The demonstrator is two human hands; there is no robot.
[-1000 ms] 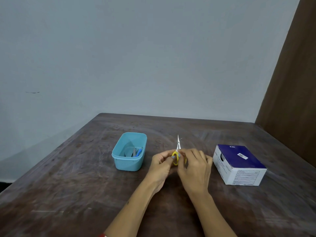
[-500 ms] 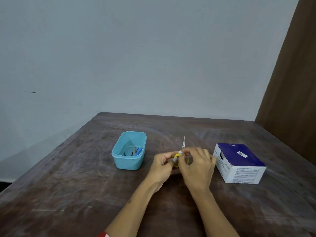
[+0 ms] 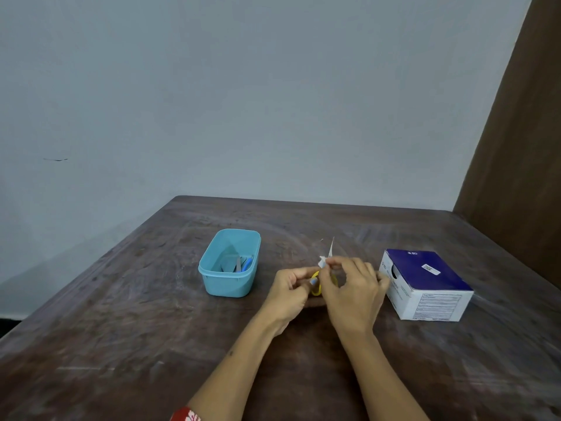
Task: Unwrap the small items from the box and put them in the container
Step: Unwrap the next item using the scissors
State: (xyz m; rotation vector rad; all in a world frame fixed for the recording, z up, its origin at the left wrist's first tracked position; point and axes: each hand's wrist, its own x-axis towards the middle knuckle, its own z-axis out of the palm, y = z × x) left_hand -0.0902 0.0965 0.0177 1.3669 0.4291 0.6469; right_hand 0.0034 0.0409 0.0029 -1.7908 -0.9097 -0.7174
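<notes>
- The small yellow item (image 3: 316,287) sits mostly hidden between my hands; it may be partly unwrapped.
- My left hand (image 3: 290,290) pinches the item; my right hand (image 3: 353,291) pinches its white wrapper (image 3: 326,259), which sticks upward.
- The worn brown table (image 3: 127,323) meets a grey wall (image 3: 243,101).
- The blue container (image 3: 229,262) lies left of my hands and the box (image 3: 425,284) right, both near.

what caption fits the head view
Both hands peel the white wrapper off a yellow item between container and box.
</notes>
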